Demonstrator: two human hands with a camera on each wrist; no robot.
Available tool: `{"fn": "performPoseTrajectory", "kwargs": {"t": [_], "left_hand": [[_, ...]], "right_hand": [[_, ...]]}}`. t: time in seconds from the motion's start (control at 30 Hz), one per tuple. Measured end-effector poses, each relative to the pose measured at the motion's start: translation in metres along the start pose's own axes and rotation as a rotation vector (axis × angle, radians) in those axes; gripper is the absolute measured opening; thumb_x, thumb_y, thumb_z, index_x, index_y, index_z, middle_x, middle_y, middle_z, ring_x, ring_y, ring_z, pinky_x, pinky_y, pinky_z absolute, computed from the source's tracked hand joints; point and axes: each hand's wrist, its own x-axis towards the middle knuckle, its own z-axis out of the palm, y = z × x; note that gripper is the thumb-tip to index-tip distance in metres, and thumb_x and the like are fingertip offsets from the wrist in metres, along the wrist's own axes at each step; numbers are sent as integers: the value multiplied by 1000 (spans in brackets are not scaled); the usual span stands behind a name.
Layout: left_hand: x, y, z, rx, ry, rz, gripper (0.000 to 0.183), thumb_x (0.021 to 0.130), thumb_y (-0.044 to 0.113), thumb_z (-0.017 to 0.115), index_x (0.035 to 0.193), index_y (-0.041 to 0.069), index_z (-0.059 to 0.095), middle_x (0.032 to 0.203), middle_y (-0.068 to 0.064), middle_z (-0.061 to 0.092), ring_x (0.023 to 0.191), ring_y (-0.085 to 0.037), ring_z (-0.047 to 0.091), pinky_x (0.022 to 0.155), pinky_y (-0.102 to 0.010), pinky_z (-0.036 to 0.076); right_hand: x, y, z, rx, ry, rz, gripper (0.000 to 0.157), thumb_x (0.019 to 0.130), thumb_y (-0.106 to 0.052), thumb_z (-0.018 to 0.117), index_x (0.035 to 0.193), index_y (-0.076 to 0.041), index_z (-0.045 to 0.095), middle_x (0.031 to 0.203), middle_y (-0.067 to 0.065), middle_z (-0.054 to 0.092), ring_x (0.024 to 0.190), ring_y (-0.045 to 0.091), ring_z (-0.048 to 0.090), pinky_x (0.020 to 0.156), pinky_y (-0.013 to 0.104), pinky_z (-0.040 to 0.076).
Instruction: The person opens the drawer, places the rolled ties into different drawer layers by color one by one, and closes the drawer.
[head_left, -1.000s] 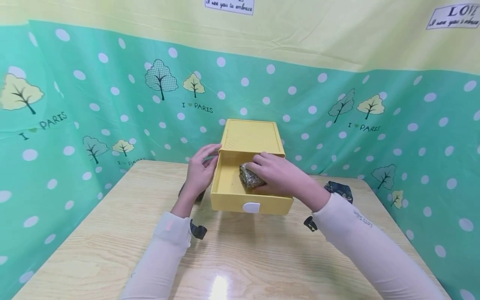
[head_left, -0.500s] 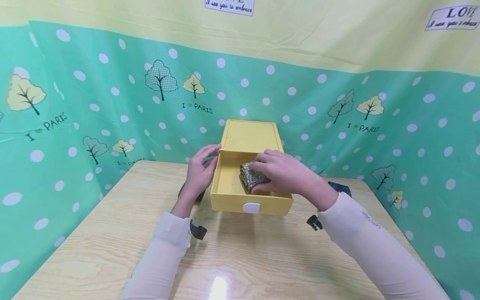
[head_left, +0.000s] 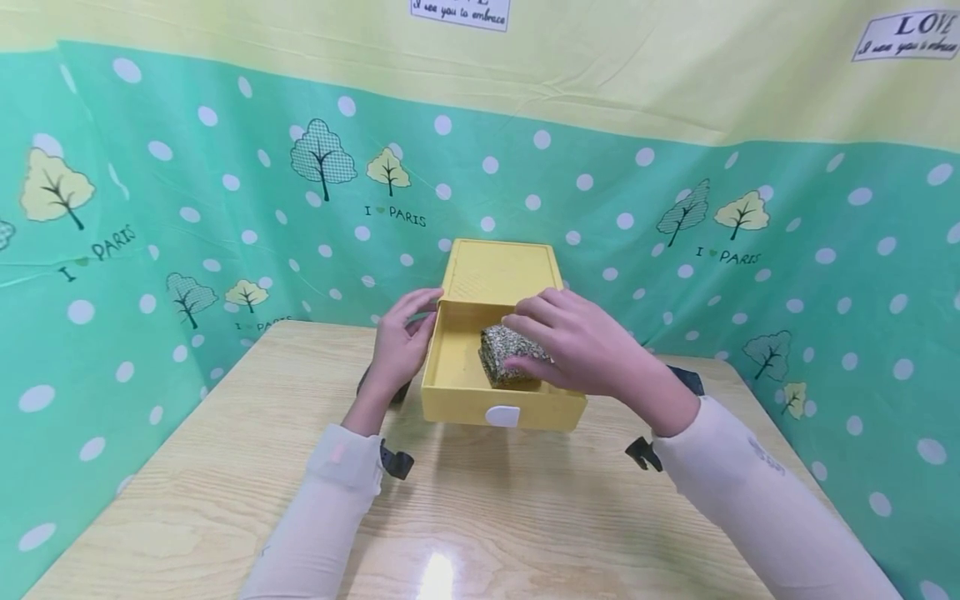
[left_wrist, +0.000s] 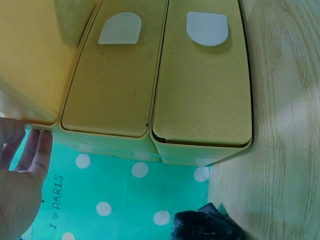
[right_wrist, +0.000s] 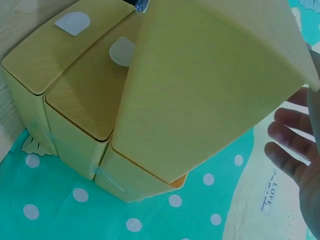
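Note:
A yellow drawer cabinet [head_left: 504,271] stands at the middle of the table with its top drawer [head_left: 453,354] pulled out. Inside that drawer lies a grey speckled bundle [head_left: 510,350] that looks like folded cloth. My right hand [head_left: 581,346] is over the drawer's right side, fingers loosely bent and thumb overlapping the bundle in the head view; in the right wrist view its fingers [right_wrist: 292,132] are spread beside the drawer and grip nothing. My left hand [head_left: 401,346] rests its fingertips against the cabinet's upper left edge, fingers nearly straight.
Two lower drawers [left_wrist: 107,85] with white pulls are closed. A dark crumpled item [left_wrist: 205,225] lies left of the cabinet, partly behind my left wrist in the head view. Another dark item [head_left: 686,381] lies to the right. A green dotted curtain [head_left: 247,208] hangs behind the table.
My right hand has drawn up and to the right from the bundle, its fingers loosening, so more of the bundle shows. The left hand and drawer have stayed put.

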Motion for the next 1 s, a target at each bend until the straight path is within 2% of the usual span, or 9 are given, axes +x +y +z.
{"fn": "performPoseTrajectory", "kwargs": {"t": [0.27, 0.4, 0.67, 0.77, 1.0], "left_hand": [[0, -1, 0, -6, 0, -15, 35, 95, -17, 57, 130, -13, 62, 136, -28, 57, 115, -42, 62, 101, -53, 56], [0, -2, 0, 0, -2, -11, 35, 96, -17, 56, 130, -13, 61, 136, -28, 57, 115, -42, 62, 101, -53, 56], [0, -2, 1, 5, -1, -3, 34, 96, -17, 56, 129, -15, 61, 136, -28, 57, 115, -43, 62, 100, -55, 56], [0, -2, 0, -1, -2, 2, 34, 96, -17, 56, 129, -14, 61, 135, -28, 58, 115, -43, 62, 100, -55, 56], [0, -4, 0, -7, -7, 14, 34, 96, -17, 57, 129, -15, 61, 135, -28, 57, 114, -44, 62, 99, -56, 56]], "right_hand": [[-5, -14, 2, -49, 88, -63, 48, 102, -45, 61, 123, -2, 68, 115, 13, 70, 100, 31, 64, 86, 42, 59], [-8, -22, 6, -95, 116, -98, 52, 103, -50, 57, 124, -3, 67, 117, 14, 70, 104, 33, 64, 90, 44, 59], [-10, -37, 14, -136, 187, -171, 53, 89, -47, 77, 121, -5, 69, 114, 11, 71, 104, 30, 66, 85, 41, 60], [-10, -42, 17, -159, 191, -204, 48, 92, -43, 75, 120, -5, 70, 112, 9, 71, 101, 28, 66, 83, 38, 60], [-15, -53, 24, -260, 131, -279, 42, 102, -40, 58, 123, -6, 69, 112, 7, 70, 99, 24, 65, 83, 34, 59]]}}
